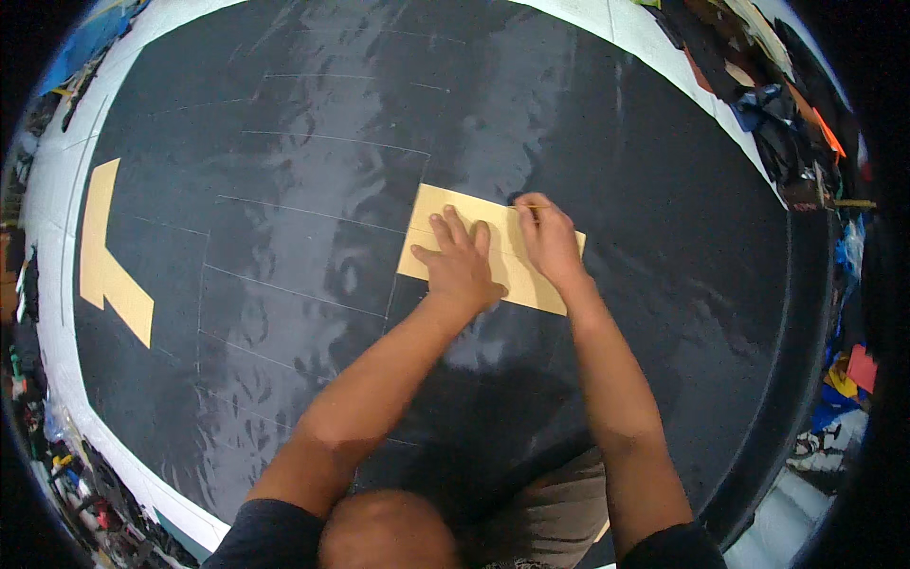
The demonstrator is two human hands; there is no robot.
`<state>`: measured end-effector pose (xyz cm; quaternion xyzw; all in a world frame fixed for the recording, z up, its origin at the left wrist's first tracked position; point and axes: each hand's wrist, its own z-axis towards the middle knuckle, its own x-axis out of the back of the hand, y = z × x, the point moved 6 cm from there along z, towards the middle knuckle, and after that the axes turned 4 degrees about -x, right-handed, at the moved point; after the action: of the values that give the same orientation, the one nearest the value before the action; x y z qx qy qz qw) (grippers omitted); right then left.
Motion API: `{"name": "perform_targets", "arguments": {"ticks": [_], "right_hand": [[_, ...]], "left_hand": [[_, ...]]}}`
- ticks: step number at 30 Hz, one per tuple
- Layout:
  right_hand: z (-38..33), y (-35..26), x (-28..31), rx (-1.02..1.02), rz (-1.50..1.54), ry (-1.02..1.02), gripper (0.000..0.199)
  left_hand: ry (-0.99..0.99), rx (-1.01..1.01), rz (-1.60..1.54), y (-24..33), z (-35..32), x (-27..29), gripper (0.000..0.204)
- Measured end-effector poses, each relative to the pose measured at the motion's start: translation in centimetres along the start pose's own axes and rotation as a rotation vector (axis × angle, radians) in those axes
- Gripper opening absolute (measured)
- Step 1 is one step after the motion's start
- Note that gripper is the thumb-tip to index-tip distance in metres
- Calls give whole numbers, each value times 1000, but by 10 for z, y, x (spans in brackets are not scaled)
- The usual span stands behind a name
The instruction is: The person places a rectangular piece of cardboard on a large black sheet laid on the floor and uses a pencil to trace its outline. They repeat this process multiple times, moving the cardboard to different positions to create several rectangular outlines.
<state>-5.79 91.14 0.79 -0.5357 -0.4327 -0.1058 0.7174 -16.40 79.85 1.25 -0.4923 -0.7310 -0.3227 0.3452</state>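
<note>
My left hand lies flat with fingers spread on a tan rectangular card template. The card rests slightly tilted on a wide, shiny black sheet. At the card's far edge, my right hand pinches a thin yellow pencil-like stick. Its tip seems to be close to that edge, but the exact contact is too small to make out. Thin pale lines run across the sheet to the left of the card, several of them roughly parallel, and one meets the card's left side.
Two-armed tan card piece lies near the sheet's left edge. A white surface shows beyond the sheet. Piled scraps and plastic crowd the far right, and more clutter sits at the lower left. My knee is at the near edge.
</note>
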Motion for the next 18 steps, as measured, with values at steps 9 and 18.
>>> {"name": "perform_targets", "arguments": {"ticks": [9, 18], "right_hand": [[-46, 99, 66, -443, 327, 186, 24], [-56, 88, 66, -429, 261, 325, 24]], "left_hand": [[109, -46, -4, 1, 4, -5, 115], [117, -63, -18, 2, 2, -2, 113]]}}
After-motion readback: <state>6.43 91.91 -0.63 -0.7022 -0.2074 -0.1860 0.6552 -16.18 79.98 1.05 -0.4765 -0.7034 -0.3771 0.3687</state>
